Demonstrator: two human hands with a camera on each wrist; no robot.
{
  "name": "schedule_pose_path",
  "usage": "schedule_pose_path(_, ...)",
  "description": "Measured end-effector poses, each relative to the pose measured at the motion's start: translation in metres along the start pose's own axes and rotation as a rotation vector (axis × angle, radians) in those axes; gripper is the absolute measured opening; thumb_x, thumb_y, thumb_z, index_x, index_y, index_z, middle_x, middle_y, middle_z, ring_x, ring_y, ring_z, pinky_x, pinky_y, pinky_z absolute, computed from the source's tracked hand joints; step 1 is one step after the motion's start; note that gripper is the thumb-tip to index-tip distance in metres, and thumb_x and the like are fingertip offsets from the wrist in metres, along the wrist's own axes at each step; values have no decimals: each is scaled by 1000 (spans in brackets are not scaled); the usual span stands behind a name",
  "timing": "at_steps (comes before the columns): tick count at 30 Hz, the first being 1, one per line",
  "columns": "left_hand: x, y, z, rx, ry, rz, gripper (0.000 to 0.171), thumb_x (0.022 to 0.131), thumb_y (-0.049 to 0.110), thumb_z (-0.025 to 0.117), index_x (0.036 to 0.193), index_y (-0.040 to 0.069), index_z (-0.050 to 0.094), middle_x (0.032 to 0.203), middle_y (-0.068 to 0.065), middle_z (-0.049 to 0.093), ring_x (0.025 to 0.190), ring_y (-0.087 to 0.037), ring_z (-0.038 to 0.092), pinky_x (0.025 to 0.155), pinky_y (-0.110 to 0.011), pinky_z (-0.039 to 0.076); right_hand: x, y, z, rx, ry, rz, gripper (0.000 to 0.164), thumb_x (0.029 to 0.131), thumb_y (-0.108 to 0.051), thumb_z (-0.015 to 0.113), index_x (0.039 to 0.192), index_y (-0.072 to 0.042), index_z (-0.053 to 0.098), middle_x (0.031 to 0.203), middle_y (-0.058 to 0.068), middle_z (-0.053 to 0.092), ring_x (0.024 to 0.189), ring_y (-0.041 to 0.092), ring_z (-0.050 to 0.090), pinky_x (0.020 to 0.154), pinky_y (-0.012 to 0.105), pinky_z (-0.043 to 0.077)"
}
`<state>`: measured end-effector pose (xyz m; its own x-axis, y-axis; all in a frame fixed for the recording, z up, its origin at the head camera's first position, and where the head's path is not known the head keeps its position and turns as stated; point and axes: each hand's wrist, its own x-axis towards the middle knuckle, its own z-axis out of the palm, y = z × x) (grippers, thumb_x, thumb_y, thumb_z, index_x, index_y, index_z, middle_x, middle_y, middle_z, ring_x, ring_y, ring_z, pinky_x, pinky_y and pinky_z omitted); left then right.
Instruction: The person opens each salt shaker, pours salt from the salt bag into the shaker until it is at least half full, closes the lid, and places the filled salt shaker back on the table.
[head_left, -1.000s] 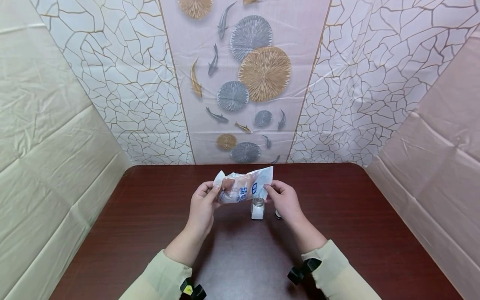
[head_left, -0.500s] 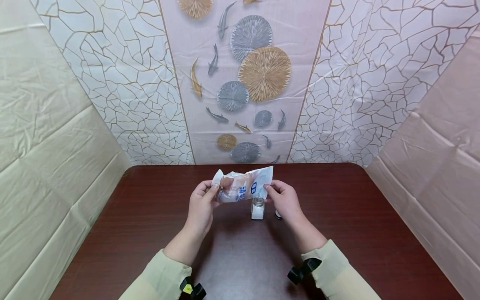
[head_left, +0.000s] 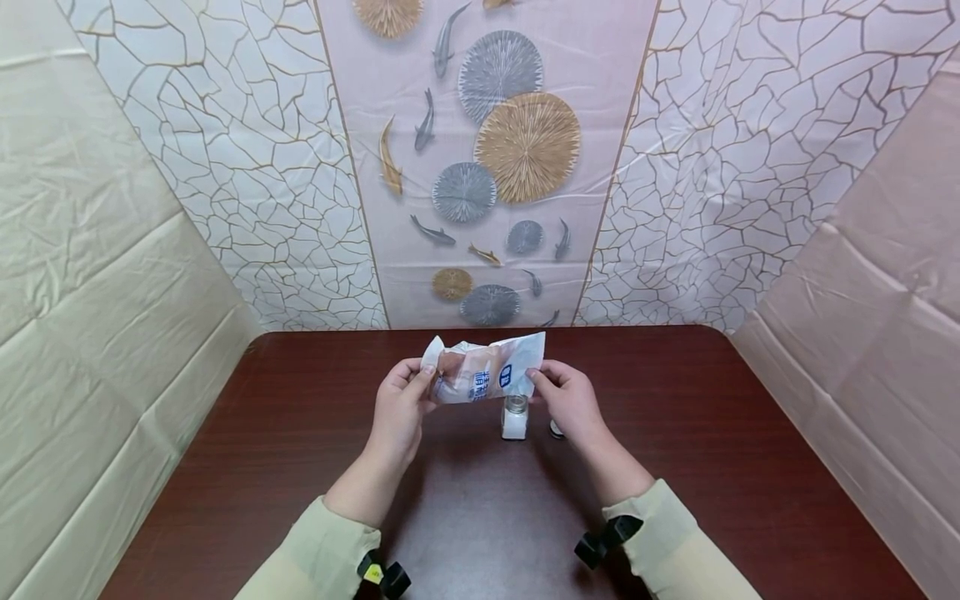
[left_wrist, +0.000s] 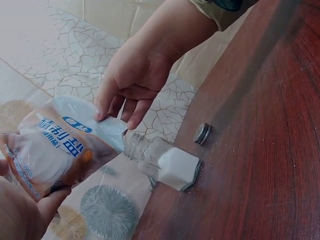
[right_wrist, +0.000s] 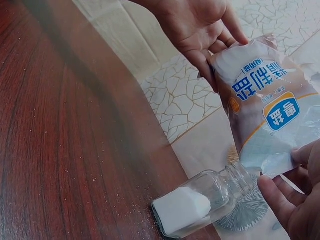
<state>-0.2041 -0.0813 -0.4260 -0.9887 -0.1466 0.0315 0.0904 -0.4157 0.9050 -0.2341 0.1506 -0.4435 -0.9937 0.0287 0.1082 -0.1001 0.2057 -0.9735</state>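
A bag of salt, white and tan with blue print, is held tilted over a small glass jar. My left hand grips the fuller end of the bag, thumb on top. At the other end, my right hand pinches the bag's corner just beside the jar's mouth. In the left wrist view that corner of the bag meets the rim of the jar. White salt fills the lower part of the jar, which stands upright on the table.
A small dark-rimmed lid lies on the table right of the jar, partly hidden by my right hand in the head view. Fine pale grains dot the reddish-brown table near the jar. Patterned cloth hangs behind the table.
My left hand and its end of the salt bag have shifted slightly left and up. My right hand stays nearly still at the jar's mouth.
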Motion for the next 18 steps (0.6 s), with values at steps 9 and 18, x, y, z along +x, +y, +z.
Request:
schedule_pose_path(9, 0, 2, 0, -10, 1, -4, 7, 98, 4, 56, 95, 7, 60, 86, -2, 62, 75, -12, 59, 64, -28, 52, 0, -1, -1, -12, -3, 6, 21, 98, -11, 63, 112, 3, 69, 102, 18, 71, 82, 24, 70, 69, 26, 58)
schedule_pose_path(18, 1, 2, 1, 0, -2, -1, 7, 98, 4, 55, 96, 7, 60, 90, -3, 63, 78, -14, 60, 65, -28, 52, -17, -34, -2, -18, -20, 3, 21, 98, -4, 60, 112, 9, 67, 104, 27, 68, 91, 40, 68, 69, 26, 58)
